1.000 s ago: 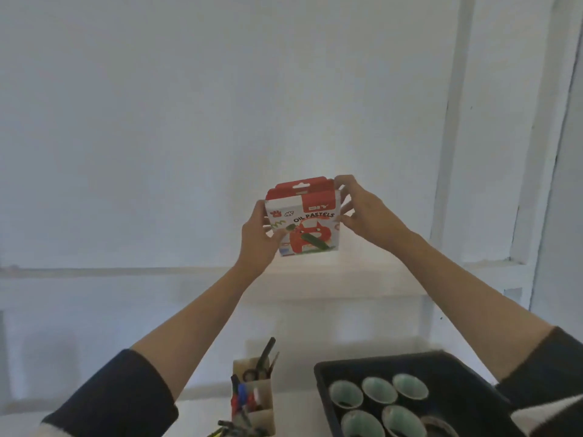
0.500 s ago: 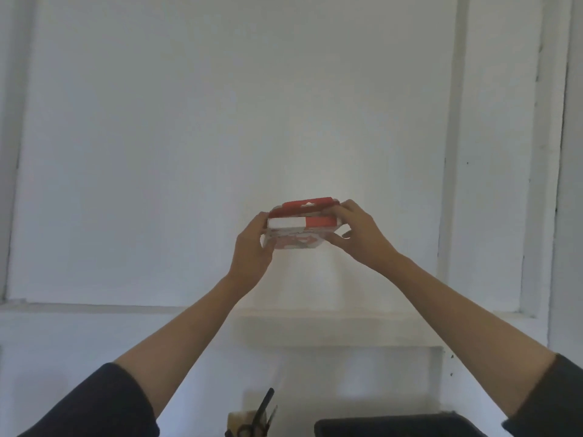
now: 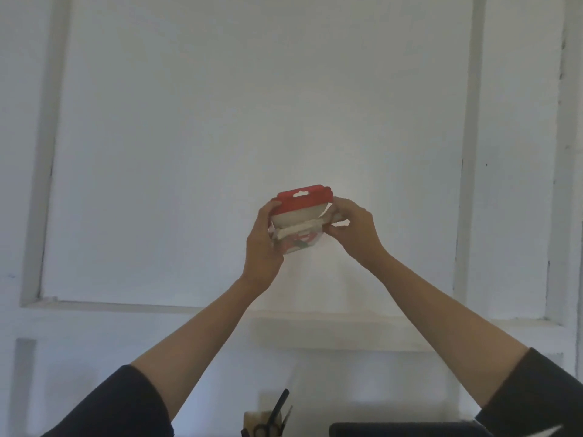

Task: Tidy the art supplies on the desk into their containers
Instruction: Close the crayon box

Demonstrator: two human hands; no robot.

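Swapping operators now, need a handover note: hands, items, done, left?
Left hand grips the red-and-white box by its left side; right hand pinches its right end.
Box is held up before the wall, red flap open; contents not visible.
Scissors stand in the holder at the bottom edge, black tray beside it.
Done: cannot tell. Left: probably close the box and stow it; desk mostly out of view.

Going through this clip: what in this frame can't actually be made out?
Head view, the only one:
1. Inside of the red-topped box: hidden behind its own flaps and the fingers of the left hand and right hand.
2. The box's front print: tilted away, blurred, partly behind the left hand.
3. Holder with scissors: cut off by the bottom edge.
4. Dark tray: only its rim shows; its contents lie below the edge.
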